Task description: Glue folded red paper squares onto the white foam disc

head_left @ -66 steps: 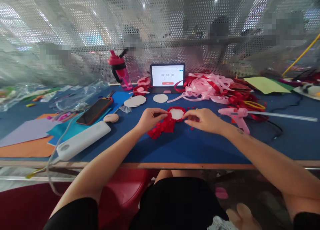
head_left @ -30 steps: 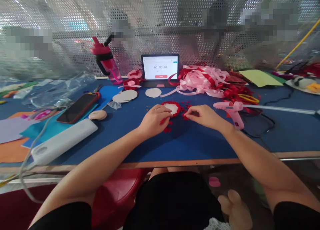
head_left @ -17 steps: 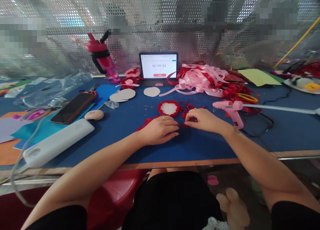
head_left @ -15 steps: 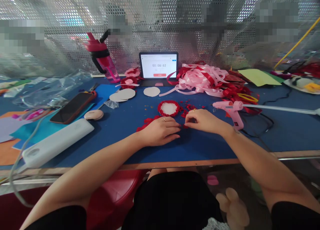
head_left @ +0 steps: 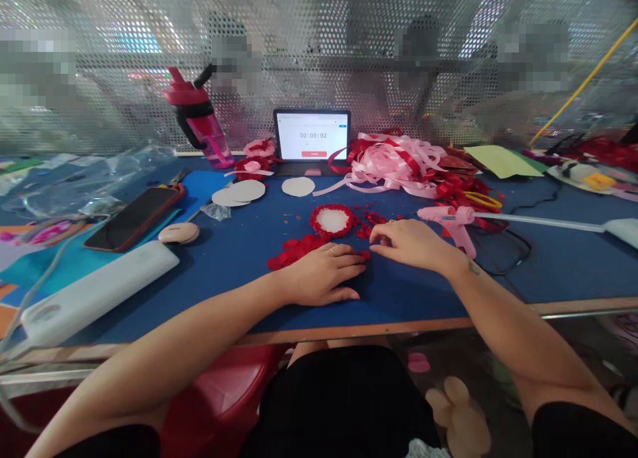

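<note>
My left hand (head_left: 326,274) lies palm down on the blue table, fingers spread a little, beside a pile of red petal-like pieces (head_left: 294,250). A small red piece (head_left: 365,254) shows at its fingertips. Just right of it, my right hand (head_left: 406,242) rests with curled fingers, thumb and forefinger slightly apart; no item shows between them. Behind both hands sits a white disc with a ruffled red rim (head_left: 333,220). Small red scraps (head_left: 369,219) lie between the disc and my right hand.
A pink glue gun (head_left: 451,220) lies right of my right hand. Behind are white discs (head_left: 298,187), a tablet (head_left: 313,135) and tangled ribbons (head_left: 399,162). At left are a phone (head_left: 137,217), a white bar (head_left: 102,292), a beige oval item (head_left: 179,232) and a pink bottle (head_left: 204,122).
My left hand has shifted slightly toward the table's front edge and its thumb is further from the fingers, baring more of the red pile. The whole view has shifted slightly.
</note>
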A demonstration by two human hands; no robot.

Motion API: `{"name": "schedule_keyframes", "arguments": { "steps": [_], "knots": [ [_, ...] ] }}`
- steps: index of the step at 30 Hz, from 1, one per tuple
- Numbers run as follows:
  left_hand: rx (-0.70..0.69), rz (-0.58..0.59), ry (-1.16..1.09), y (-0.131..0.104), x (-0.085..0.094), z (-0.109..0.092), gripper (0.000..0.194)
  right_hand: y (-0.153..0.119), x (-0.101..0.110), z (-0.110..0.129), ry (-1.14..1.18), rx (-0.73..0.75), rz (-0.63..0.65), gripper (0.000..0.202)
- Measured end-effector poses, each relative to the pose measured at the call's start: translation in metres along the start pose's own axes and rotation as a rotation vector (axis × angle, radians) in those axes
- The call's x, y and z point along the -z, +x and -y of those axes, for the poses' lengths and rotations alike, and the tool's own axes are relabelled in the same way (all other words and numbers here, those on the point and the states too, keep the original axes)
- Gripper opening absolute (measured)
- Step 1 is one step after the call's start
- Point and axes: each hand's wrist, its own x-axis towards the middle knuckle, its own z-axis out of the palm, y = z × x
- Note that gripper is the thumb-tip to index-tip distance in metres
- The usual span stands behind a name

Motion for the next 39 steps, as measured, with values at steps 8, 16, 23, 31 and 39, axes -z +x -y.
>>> {"name": "schedule_keyframes", "arguments": {
  "steps": [8, 16, 23, 31, 39],
  "knots": [
    [0.002, 0.021, 0.023, 0.000, -0.002, 0.002, 0.045, -0.078, 0.019, -0.022, -0.006, -0.208, -0.032, 0.038],
    [-0.001, 0.038, 0.055, -0.001, -0.004, 0.004, 0.045, -0.128, 0.005, -0.078, 0.092, -0.529, -0.476, 0.032],
    [0.009, 0.046, 0.063, -0.002, -0.003, 0.003, 0.045, -0.086, -0.001, -0.101, 0.317, -0.568, -0.158, 0.040],
    [0.025, 0.066, 0.107, -0.003, -0.001, 0.002, 0.044, -0.071, 0.009, -0.078, 0.478, -0.534, -0.348, 0.034],
    [0.011, 0.052, 0.113, -0.001, -0.003, 0.001, 0.046, -0.077, 0.013, -0.029, 0.773, -0.343, -0.049, 0.031]
  ]
}}
